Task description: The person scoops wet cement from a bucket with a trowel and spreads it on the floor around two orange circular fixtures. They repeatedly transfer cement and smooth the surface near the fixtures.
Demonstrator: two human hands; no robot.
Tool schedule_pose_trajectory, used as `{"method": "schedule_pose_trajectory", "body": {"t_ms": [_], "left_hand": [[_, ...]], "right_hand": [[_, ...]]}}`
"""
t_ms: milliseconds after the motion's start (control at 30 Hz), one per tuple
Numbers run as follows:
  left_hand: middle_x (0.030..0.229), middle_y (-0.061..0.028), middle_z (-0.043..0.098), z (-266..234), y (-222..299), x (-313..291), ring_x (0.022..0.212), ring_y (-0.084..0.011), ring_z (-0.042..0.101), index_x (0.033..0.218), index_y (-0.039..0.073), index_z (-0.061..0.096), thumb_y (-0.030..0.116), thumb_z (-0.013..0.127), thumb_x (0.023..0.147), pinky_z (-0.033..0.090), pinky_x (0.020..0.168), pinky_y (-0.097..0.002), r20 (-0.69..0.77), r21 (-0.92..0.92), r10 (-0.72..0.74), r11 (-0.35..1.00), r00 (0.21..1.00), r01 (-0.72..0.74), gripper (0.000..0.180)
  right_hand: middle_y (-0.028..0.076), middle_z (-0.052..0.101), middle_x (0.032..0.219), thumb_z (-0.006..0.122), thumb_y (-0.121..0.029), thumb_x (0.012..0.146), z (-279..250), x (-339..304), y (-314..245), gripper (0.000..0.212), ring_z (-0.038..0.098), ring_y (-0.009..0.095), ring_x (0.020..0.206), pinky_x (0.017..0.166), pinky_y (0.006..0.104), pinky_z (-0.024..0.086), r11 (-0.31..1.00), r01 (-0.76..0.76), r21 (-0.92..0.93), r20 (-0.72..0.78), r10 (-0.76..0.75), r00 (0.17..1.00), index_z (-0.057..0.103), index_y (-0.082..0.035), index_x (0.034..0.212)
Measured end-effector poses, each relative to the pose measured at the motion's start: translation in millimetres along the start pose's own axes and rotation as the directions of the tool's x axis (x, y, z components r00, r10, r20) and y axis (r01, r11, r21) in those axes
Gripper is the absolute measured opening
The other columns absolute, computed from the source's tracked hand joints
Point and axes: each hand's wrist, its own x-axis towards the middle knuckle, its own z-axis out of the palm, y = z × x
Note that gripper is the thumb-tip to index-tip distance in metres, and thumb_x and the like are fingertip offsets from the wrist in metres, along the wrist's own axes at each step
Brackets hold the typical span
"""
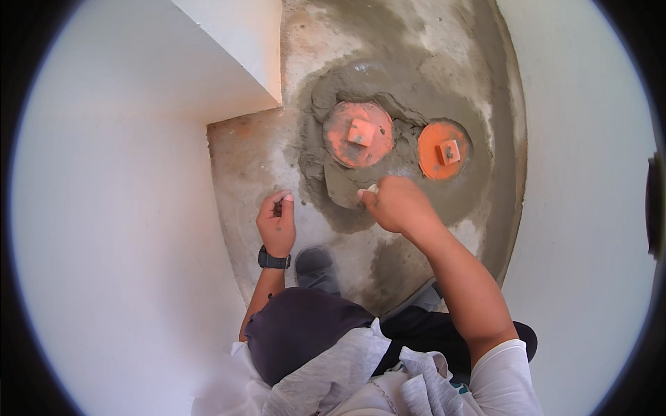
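My right hand [399, 204] is closed around the pale handle of a trowel. The trowel's flat, mortar-coated blade [341, 186] lies on the wet grey mortar [354, 220], just below a round orange cap [340, 128] smeared with grey. A second, cleaner orange cap [429, 159] sits to the right, with mortar around it. Both caps have a square raised knob. Over the floor to the left, my left hand [276, 225] is curled with its fingertips drawn in and smudged dark. Whether anything is inside those fingers cannot be made out.
A white wall [111, 208] and its jutting corner [270, 97] bound the left side; another white wall [583, 173] curves along the right. Mortar-stained concrete floor [250, 152] runs between them. My grey shoe [316, 267] stands near the patch's lower edge.
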Motion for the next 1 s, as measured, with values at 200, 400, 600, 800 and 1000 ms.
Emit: {"method": "schedule_pose_trajectory", "body": {"t_ms": [200, 400, 600, 800, 1000], "left_hand": [[0.086, 0.0006, 0.065, -1.6, 2.4, 1.3, 0.073, -0.0054, 0.055, 0.109, 0.000, 0.070, 0.010, 0.068, 0.098, 0.047, 0.067, -0.0219, -0.015, -0.050, -0.011, 0.999, 1.000, 0.010, 0.014], [0.085, 0.0010, 0.064, 0.9, 5.2, -0.7, 0.073, -0.0057, 0.054, 0.109, 0.000, 0.069, 0.011, 0.068, 0.099, 0.046, 0.066, -0.0225, 0.017, -0.074, -0.017, 0.997, 1.000, 0.019, 0.015], [0.085, 0.0008, 0.064, -1.1, 6.0, -3.6, 0.073, -0.0057, 0.054, 0.110, 0.000, 0.069, 0.011, 0.068, 0.099, 0.045, 0.066, -0.0221, 0.019, -0.083, -0.035, 0.996, 0.999, 0.036, 0.016], [0.089, 0.0001, 0.064, 1.5, 5.2, -6.2, 0.074, -0.0058, 0.055, 0.109, 0.000, 0.069, 0.012, 0.068, 0.099, 0.047, 0.068, -0.0222, 0.036, -0.079, -0.044, 0.996, 0.998, 0.047, 0.016], [0.091, -0.0018, 0.067, 0.5, -0.3, -17.4, 0.075, -0.0069, 0.057, 0.106, 0.000, 0.071, 0.013, 0.068, 0.099, 0.049, 0.070, -0.0237, 0.067, -0.030, -0.077, 0.996, 0.995, 0.079, 0.016]], "right_hand": [[0.030, 0.070, 0.096, 0.058, -0.039, 0.098, -5.5, -15.3, -5.8, 0.050, 0.067, 0.047, 0.096, 0.086, 0.0530, 0.053, 0.996, -0.029, -0.086, 0.011, 0.030, 0.999, 0.069, 0.010, 0.094], [0.031, 0.069, 0.094, 0.056, -0.038, 0.100, 15.1, -13.2, -11.6, 0.049, 0.067, 0.048, 0.095, 0.085, 0.0531, 0.053, 0.999, 0.012, -0.047, -0.048, -0.014, 0.999, 0.068, 0.009, 0.093], [0.032, 0.069, 0.093, 0.059, -0.037, 0.098, -1.7, -16.4, 2.3, 0.048, 0.067, 0.047, 0.095, 0.085, 0.0530, 0.053, 0.996, -0.013, -0.086, 0.000, 0.013, 1.000, 0.068, 0.010, 0.094], [0.025, 0.072, 0.102, 0.059, -0.036, 0.098, -21.5, 1.6, 3.3, 0.043, 0.070, 0.043, 0.098, 0.088, 0.0493, 0.055, 0.987, -0.019, -0.159, 0.020, 0.022, 1.000, 0.073, 0.005, 0.097], [0.026, 0.071, 0.100, 0.061, -0.038, 0.096, -17.2, -0.6, 13.3, 0.045, 0.069, 0.043, 0.097, 0.086, 0.0502, 0.055, 0.977, -0.024, -0.210, 0.032, 0.032, 0.999, 0.071, 0.006, 0.099]]}}
